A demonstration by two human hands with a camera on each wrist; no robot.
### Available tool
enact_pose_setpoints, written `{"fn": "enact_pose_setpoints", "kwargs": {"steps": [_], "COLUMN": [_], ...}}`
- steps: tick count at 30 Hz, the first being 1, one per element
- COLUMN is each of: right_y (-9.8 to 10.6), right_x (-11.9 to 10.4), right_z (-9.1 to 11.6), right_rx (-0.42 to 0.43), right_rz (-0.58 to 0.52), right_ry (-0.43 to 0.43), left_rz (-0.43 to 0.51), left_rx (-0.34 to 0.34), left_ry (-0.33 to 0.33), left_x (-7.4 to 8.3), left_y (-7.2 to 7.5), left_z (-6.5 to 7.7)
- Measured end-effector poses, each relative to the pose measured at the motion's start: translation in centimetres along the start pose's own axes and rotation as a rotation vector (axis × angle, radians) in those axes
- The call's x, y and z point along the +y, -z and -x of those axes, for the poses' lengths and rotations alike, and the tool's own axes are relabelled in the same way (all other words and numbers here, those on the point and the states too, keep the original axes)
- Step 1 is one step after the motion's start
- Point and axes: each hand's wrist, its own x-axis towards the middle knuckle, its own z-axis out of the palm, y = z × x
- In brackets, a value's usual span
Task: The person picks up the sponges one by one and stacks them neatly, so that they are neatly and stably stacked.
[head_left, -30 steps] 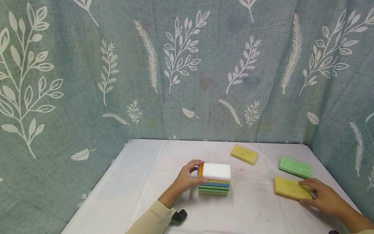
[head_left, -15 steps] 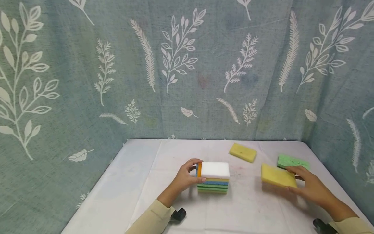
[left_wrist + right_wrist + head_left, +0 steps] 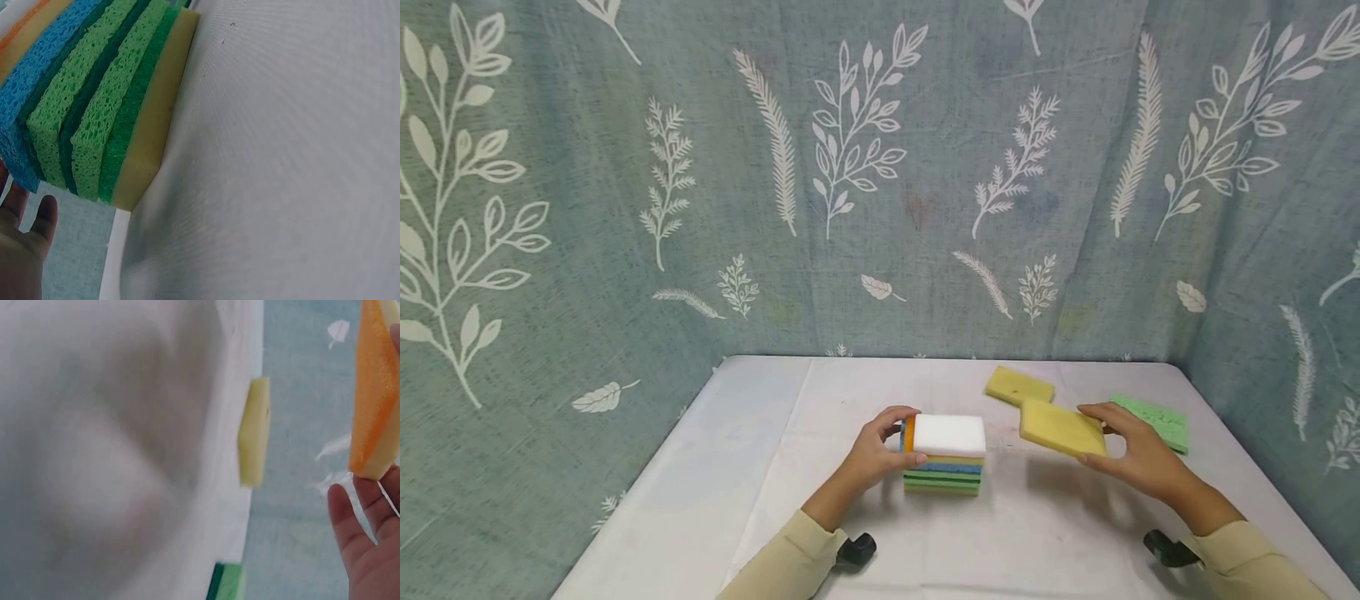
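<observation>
In the middle of the table stands a neat stack of sponges (image 3: 943, 482), with yellow, green and blue layers under a white sponge (image 3: 950, 435). My left hand (image 3: 872, 454) grips the upper layers from the left, thumb at the front and fingers behind. The left wrist view shows the stack's lower blue and green sponges (image 3: 100, 106) close up. Raised off the table to the right, a yellow sponge (image 3: 1063, 428) is pinched by its right end between the thumb and fingers of my right hand (image 3: 1142, 457). Its underside is orange in the right wrist view.
A second yellow sponge (image 3: 1015, 384) lies at the back of the table, partly overlapped by the held one. Farther right, behind my right hand, lies a green sponge (image 3: 1163, 423) with a dark green layer. A leaf-patterned curtain (image 3: 850, 275) surrounds the white table (image 3: 760, 467).
My right hand has lifted the yellow sponge off the table and carried it left and away from me, toward the stack. My left hand has kept its grip on the stack.
</observation>
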Motion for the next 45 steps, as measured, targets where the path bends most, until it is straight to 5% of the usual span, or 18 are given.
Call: {"fn": "enact_pose_setpoints", "kwargs": {"steps": [12, 19, 23, 40, 45], "right_y": [-1.4, -2.7, -3.6, -6.4, -7.0], "right_x": [-2.8, -4.7, -5.4, -7.6, -8.5], "right_z": [-2.9, -4.3, -4.6, -5.7, -6.0], "right_rx": [0.001, 0.017, 0.018, 0.041, 0.041], "right_rz": [-0.06, -0.186, -0.227, -0.289, -0.316], "right_ry": [0.069, 0.097, 0.121, 0.171, 0.176], "left_rz": [-0.016, -0.022, -0.029, -0.002, -0.009], "left_rx": [0.003, -0.019, -0.011, 0.005, -0.015], "left_ry": [0.005, 0.045, 0.051, -0.003, -0.029], "left_x": [-0.2, 2.0, -0.3, -0.2, 1.0], "left_y": [0.1, 0.3, 0.1, -0.1, -0.1], "left_z": [-0.4, 0.0, -0.4, -0.4, -0.2]}}
